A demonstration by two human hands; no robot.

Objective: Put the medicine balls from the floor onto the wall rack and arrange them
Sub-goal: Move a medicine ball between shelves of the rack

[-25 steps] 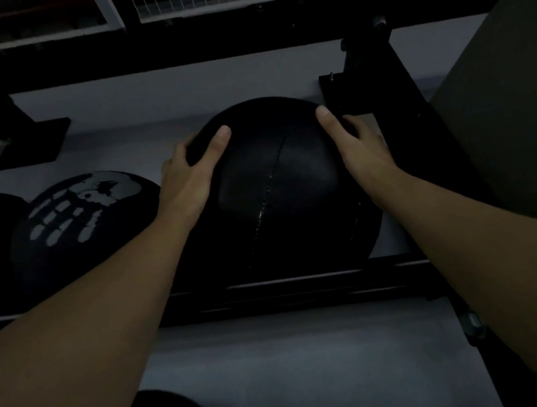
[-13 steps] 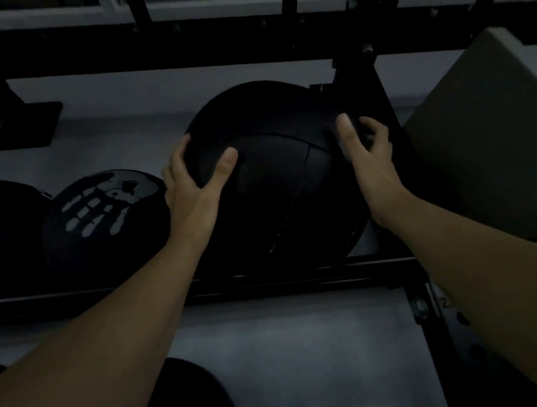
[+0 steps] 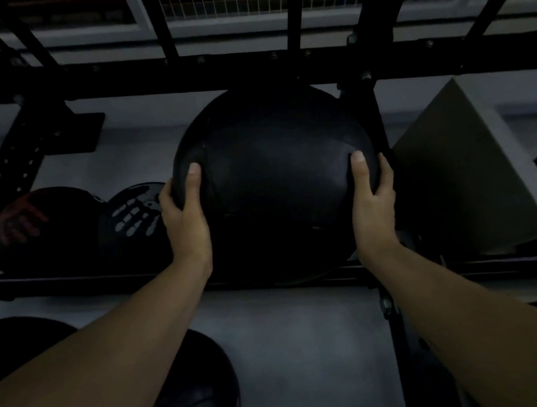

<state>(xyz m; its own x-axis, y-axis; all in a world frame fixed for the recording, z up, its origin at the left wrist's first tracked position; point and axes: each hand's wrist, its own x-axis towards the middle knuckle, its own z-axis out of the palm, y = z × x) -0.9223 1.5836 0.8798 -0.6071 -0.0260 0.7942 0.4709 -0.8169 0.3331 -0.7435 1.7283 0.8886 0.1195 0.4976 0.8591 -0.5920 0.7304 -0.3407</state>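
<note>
A large black medicine ball (image 3: pixel 274 182) fills the middle of the dim view, over the black rack rail (image 3: pixel 83 282). My left hand (image 3: pixel 185 221) clasps its left side, thumb on the front. My right hand (image 3: pixel 374 199) clasps its right side the same way. To its left on the rack rest a black ball with a white handprint (image 3: pixel 132 217) and a darker ball with a reddish handprint (image 3: pixel 24 225). Below the rail another black ball (image 3: pixel 197 400) lies on the grey floor near my left forearm.
A black rack upright (image 3: pixel 394 340) runs down beside my right forearm. A grey-green box (image 3: pixel 467 170) stands right of the held ball. A perforated black post (image 3: pixel 7 176) slants at the left. A horizontal black beam (image 3: pixel 242 66) crosses above, with wire mesh behind it.
Both hands slid from the top of the big ball to its sides. The ball has come up and toward me, now looming larger in front of the rail.
</note>
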